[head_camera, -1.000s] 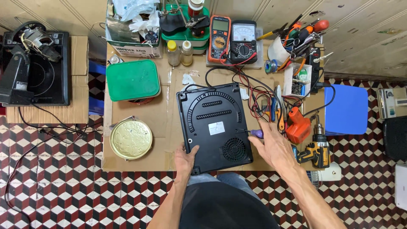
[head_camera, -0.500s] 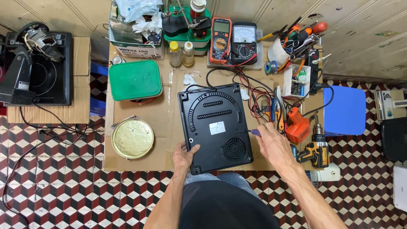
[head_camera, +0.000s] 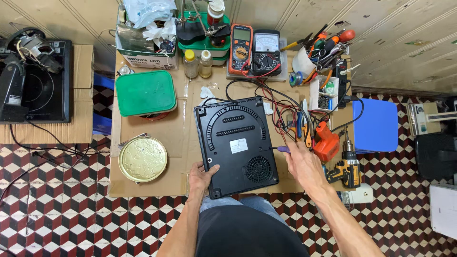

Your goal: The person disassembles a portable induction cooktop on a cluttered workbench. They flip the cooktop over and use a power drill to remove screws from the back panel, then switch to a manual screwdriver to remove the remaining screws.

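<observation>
1. A black induction cooker (head_camera: 235, 145) lies underside up in the middle of the surface (head_camera: 181, 157), its round fan grille at the near right corner
2. The left hand (head_camera: 201, 175) grips its near left corner, fingers curled on the edge
3. The right hand (head_camera: 304, 164) rests just right of it, fingers closed on a purple-handled screwdriver (head_camera: 282, 149)
4. A round gold tin lid (head_camera: 142, 159) lies to the left, a green box (head_camera: 145, 93) beyond it
5. An orange multimeter (head_camera: 240, 49) sits at the far edge
</observation>
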